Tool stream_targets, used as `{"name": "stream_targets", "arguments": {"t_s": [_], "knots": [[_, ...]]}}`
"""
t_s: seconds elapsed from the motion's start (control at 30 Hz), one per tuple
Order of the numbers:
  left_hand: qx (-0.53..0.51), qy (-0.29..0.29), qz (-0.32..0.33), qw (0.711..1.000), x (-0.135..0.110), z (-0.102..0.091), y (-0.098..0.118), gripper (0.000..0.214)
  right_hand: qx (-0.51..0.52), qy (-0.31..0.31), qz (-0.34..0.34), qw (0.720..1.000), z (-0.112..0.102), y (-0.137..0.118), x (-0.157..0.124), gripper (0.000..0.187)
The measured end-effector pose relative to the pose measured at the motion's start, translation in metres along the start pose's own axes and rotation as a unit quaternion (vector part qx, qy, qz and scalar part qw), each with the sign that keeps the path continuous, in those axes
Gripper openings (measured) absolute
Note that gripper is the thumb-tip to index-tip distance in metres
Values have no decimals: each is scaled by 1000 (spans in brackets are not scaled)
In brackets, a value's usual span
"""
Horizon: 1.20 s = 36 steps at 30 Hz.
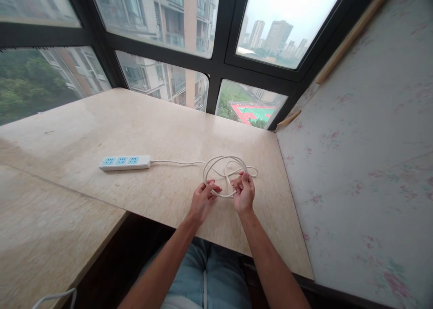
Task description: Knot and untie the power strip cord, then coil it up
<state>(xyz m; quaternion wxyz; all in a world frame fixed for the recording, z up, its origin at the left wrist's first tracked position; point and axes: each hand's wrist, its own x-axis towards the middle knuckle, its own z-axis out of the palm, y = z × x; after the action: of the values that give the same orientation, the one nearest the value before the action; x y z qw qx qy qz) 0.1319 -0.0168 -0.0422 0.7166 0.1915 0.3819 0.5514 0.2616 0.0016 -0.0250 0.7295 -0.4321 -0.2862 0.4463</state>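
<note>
A white power strip [124,162] with blue sockets lies on the beige marble sill [101,124]. Its white cable [226,164] runs right and ends in a loose coil. My left hand [203,200] pinches the near left side of the coil. My right hand [243,192] is closed on the coil's near right side, fingers curled round the cable. Both hands rest low over the sill, close together.
Big dark-framed windows [216,61] stand behind the sill. A floral-papered wall [365,155] rises on the right. A lower marble ledge [43,237] lies at the left, with another white cable [54,297] at the bottom edge. My jeans-clad legs [209,277] show below.
</note>
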Motion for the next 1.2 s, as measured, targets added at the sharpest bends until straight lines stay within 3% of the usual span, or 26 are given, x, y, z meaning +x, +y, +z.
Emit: {"name": "stream_targets", "arguments": {"t_s": [0.13, 0.23, 0.4, 0.47, 0.57, 0.67, 0.73, 0.8, 0.9, 1.0, 1.07, 1.13, 1.2], "knots": [[-77, -16, 77, 994, -1, 28, -10, 42, 28, 17, -20, 999, -3, -4, -13, 29], [-63, -27, 115, 991, 4, 39, 2, 41, 39, -8, -7, 999, -15, -9, -26, 25], [79, -103, 104, 986, 17, 50, 44, 43, 14, -94, 74, 993, -46, -17, -40, 19], [175, -144, 96, 969, 19, 59, 62, 43, -17, -127, 99, 987, -57, -22, -39, 27], [337, -193, 113, 914, 19, 78, 85, 44, -88, -126, 87, 984, -66, -35, -32, 50], [474, -248, 136, 834, 14, 100, 103, 42, -214, -76, -23, 974, -66, -56, -23, 83], [552, -291, 133, 770, 9, 114, 110, 40, -316, -86, -121, 937, -60, -74, -19, 96], [613, -331, 120, 708, 6, 128, 113, 37, -399, -130, -182, 889, -49, -93, -14, 97], [648, -376, 122, 651, 3, 146, 111, 24, -453, -207, -170, 850, -31, -117, -2, 94], [642, -400, 140, 639, 4, 155, 108, 19, -447, -297, -51, 842, -23, -131, 16, 59], [627, -412, 143, 646, 6, 157, 106, 22, -421, -336, 49, 841, -28, -136, 25, 41], [582, -432, 134, 676, 8, 155, 101, 24, -378, -351, 118, 848, -38, -139, 30, 43], [520, -445, 125, 718, 12, 152, 94, 22, -332, -336, 138, 871, -47, -140, 30, 45]]}}
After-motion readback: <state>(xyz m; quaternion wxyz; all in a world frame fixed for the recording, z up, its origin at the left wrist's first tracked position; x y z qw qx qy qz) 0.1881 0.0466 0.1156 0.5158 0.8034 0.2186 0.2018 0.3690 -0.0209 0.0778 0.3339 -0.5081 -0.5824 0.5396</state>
